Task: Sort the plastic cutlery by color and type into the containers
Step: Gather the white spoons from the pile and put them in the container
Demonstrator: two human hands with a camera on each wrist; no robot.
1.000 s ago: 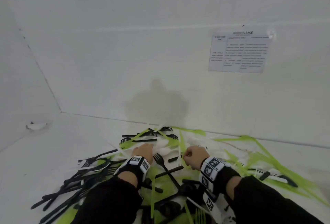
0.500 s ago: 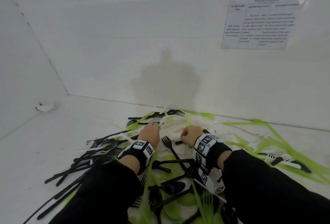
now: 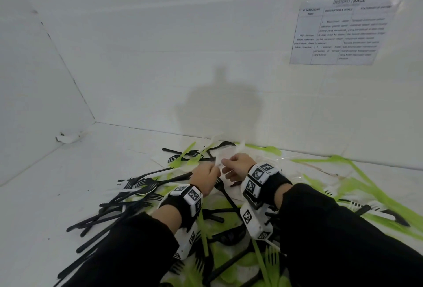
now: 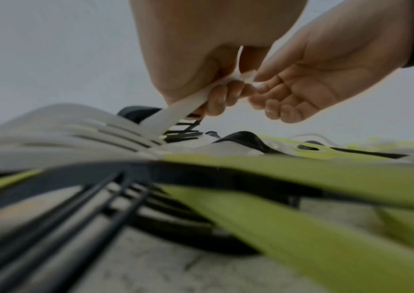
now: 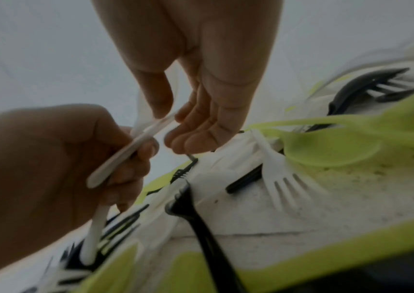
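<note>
On the white table [image 3: 68, 183] in front of me sprawls a heap of black, green and white cutlery [image 3: 142, 193]. My left hand [image 3: 204, 178] is clamped on white cutlery handles [image 5: 115, 158] above the heap, and my right hand [image 3: 238, 165] pinches their upper ends between thumb and fingers.

Your left hand [image 3: 206, 178] and right hand [image 3: 237, 166] sit close together above the middle of the cutlery pile [image 3: 206, 229], which lies on the table [image 3: 57, 195] directly in front of you. A cluster of forks [image 3: 128, 195] lies left of your left wrist. A spread of long pieces [image 3: 366, 186] runs to the right of your right forearm. More forks [image 3: 201, 152] lie just behind the hands, near the back wall [image 3: 160, 69]. A printed sheet [image 3: 338, 32] hangs on that wall, upper right. A small scrap [image 3: 66, 137] lies in the far left corner.
</note>
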